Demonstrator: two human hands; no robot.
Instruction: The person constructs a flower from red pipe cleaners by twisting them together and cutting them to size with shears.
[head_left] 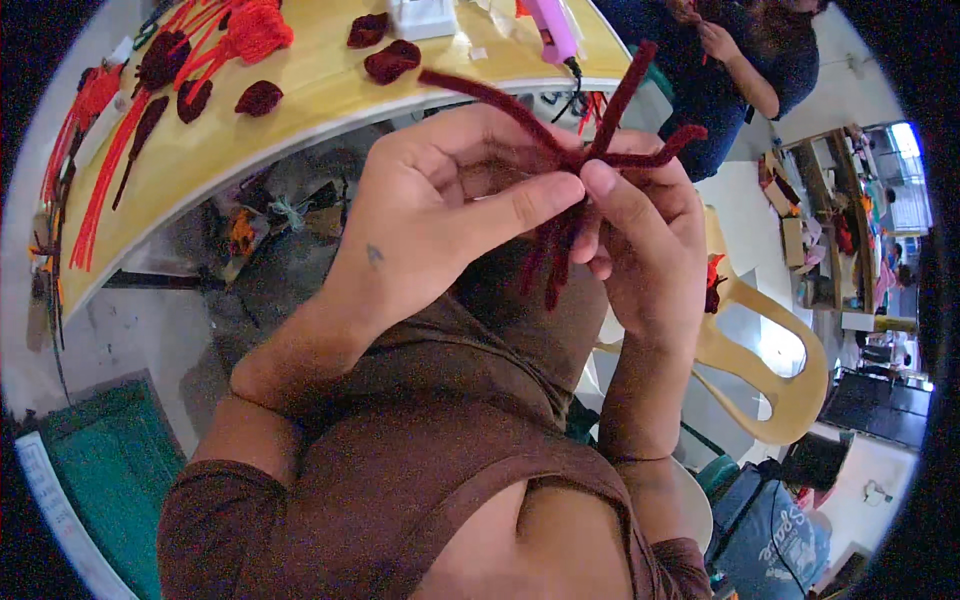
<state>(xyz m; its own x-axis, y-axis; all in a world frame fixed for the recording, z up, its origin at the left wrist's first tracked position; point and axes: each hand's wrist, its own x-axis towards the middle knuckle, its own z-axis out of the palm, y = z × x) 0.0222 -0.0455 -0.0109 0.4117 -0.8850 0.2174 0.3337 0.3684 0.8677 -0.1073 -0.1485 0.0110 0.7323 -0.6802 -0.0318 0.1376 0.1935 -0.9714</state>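
Observation:
Several dark red pipe cleaners (615, 110) cross in a bundle between my two hands, held above my lap. My left hand (450, 190) pinches the crossing point from the left with thumb and fingers. From the right, my right hand (650, 220) pinches the same spot, its thumb tip almost against the left thumb. Some stems fan out upward and to the sides; others hang down below the fingers. Just where the stems join is covered by my thumbs and fingertips.
A yellow table (330, 90) curves across the far left, bearing dark red fuzzy pieces (392, 62), orange-red stem bundles (255, 35) and a pink glue gun (552, 30). Another person (740, 70) sits far right. A yellow plastic chair (770, 350) stands at my right.

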